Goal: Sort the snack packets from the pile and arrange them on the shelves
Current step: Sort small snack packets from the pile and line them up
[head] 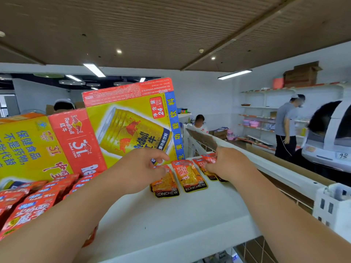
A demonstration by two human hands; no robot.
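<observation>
head view. my left hand (140, 168) is narrow: its fingers curl down onto the top edge of the left orange-and-yellow plastic snack packet (167, 186) and pinch it. my right hand (228, 164) is also narrow, with its fingers curled on a small overlapped stack of the same packets (200, 163). a middle packet (190, 175) lies flat between them. neither hand touches it, and it sits just beside the left packet.

task status, as a judgement: the work is partly done. rows of red foil snack packets (38, 198) already stand in order at the left end. the orange-and-yellow row is only begun, with three positions laid side by side at the back. bare shelf remains in front of them. the pile itself is not in view, so i cannot tell how much stock is left.

surface: a flat white shelf top (171, 224), smooth and level. behind the packets stands a tilted yellow-and-red cardboard drink carton (129, 118), and a second carton (32, 147) lies to its left.

room: a shop interior under a brown slatted ceiling (171, 25) with strip lights. white wall shelves (266, 114) at the far right are thinly stocked. a person in a grey shirt (285, 126) stands before them. a white slotted plastic basket (332, 202) sits near my right arm.
</observation>
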